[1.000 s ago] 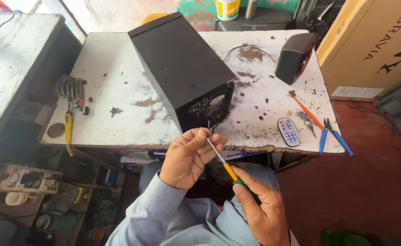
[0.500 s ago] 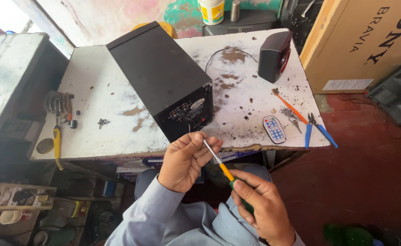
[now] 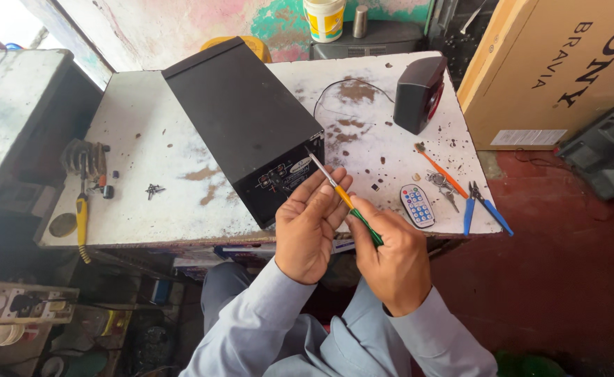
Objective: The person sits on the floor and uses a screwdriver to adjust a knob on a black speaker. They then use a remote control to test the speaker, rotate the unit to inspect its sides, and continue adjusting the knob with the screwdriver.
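Note:
My right hand (image 3: pixel 388 251) grips the green and orange handle of a screwdriver (image 3: pixel 338 193). Its metal tip points up and left at the rear panel of a large black speaker box (image 3: pixel 240 119) lying on the white worktable (image 3: pixel 146 146). My left hand (image 3: pixel 310 223) pinches the screwdriver's shaft between its fingers, just in front of the box's panel. Both hands are held over the table's near edge, above my lap.
A small black speaker (image 3: pixel 418 94) stands at the right back, wired toward the box. A small remote (image 3: pixel 417 205), a brush with an orange handle (image 3: pixel 441 169), keys and blue-handled pliers (image 3: pixel 481 207) lie at the right front. A yellow-handled tool (image 3: pixel 81 216) lies left. A cardboard box (image 3: pixel 565 63) stands right.
My hands and the screwdriver have stayed together; the tip has come closer to the speaker box's rear panel. The camera view has shifted and drawn nearer.

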